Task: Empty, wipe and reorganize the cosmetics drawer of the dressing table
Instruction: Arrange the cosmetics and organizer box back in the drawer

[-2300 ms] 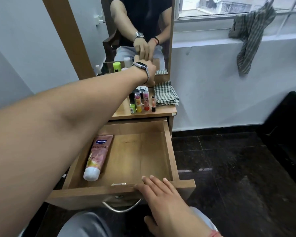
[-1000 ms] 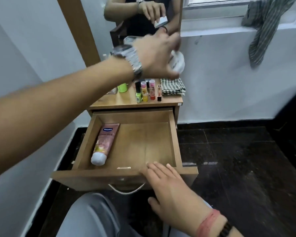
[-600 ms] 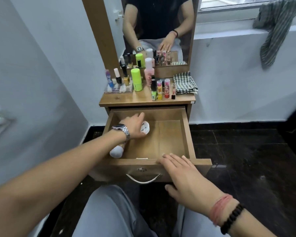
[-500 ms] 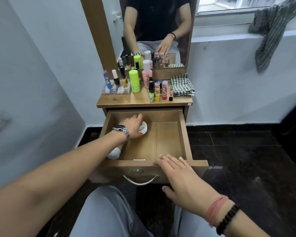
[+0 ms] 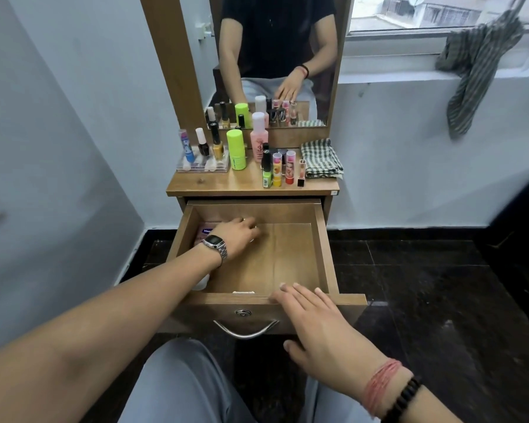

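Head view: pink tube [image 5: 204,232] reads "Vase", beside left hand [image 5: 237,235].

walls: we see pale blue-white walls [image 5: 58,123] either side of the mirror [image 5: 275,56] | floor: dark glossy tiles [image 5: 425,285] below it | window: right of the mirror, a window [image 5: 434,13] gives daylight | ledge: a striped cloth [image 5: 471,65] hangs off the sill [image 5: 388,77]
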